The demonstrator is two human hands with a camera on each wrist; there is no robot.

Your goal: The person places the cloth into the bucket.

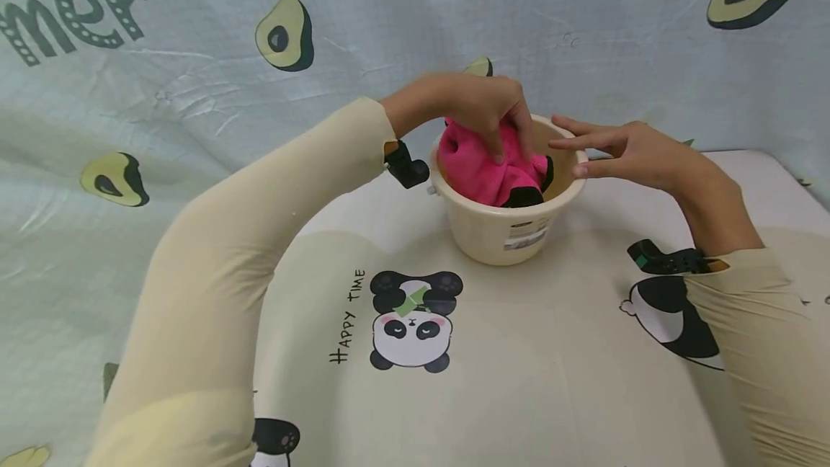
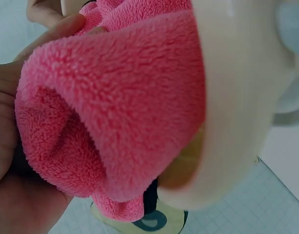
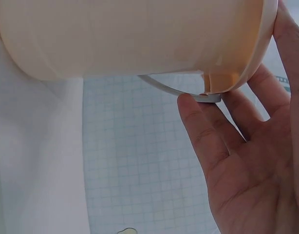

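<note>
A fuzzy pink cloth piece with black trim [image 1: 476,175] sits bunched in the mouth of a cream plastic bucket [image 1: 483,231]. My left hand [image 1: 489,110] reaches in from above and pinches the cloth between thumb and fingers. Up close in the left wrist view, the fleecy pink cloth [image 2: 130,97] bulges in a fold beside the palm, next to the bucket's wall. My right hand [image 1: 638,153] touches the bucket's rim on the right with its fingers fairly straight. In the right wrist view, a fingertip meets the grey handle [image 3: 161,87] under the rim.
The bucket stands near the back of a table [image 1: 519,366] with a panda-printed cover. Behind it hangs a pale sheet [image 1: 389,20] printed with avocados. Small black wrist cameras show at the left cuff [image 1: 407,164] and the right cuff [image 1: 668,259].
</note>
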